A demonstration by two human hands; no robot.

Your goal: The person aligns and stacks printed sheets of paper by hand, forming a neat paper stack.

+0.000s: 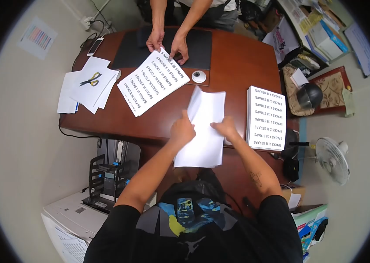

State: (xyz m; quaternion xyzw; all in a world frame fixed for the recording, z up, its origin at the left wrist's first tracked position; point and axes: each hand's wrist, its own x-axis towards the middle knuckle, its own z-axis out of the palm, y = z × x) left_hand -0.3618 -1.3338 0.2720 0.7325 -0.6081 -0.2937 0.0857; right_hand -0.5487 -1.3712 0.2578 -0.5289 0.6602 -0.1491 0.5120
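A sheaf of white paper sheets hangs between my two hands in front of me, its upper part over the desk's near edge. My left hand grips its left edge, fingers hidden behind the paper. On the opposite edge my right hand clasps it, thumb on top. The side facing me looks blank. To the right stands a thick stack of printed sheets reading "5 PACKS X 38 STRAPS". Across the desk, another person's hands touch the top of a second printed stack with the same words.
Black-and-yellow scissors lie on loose white papers at the desk's left. Behind them is a white phone. A round white desk item sits mid-desk. A fan stands right, a printer lower left.
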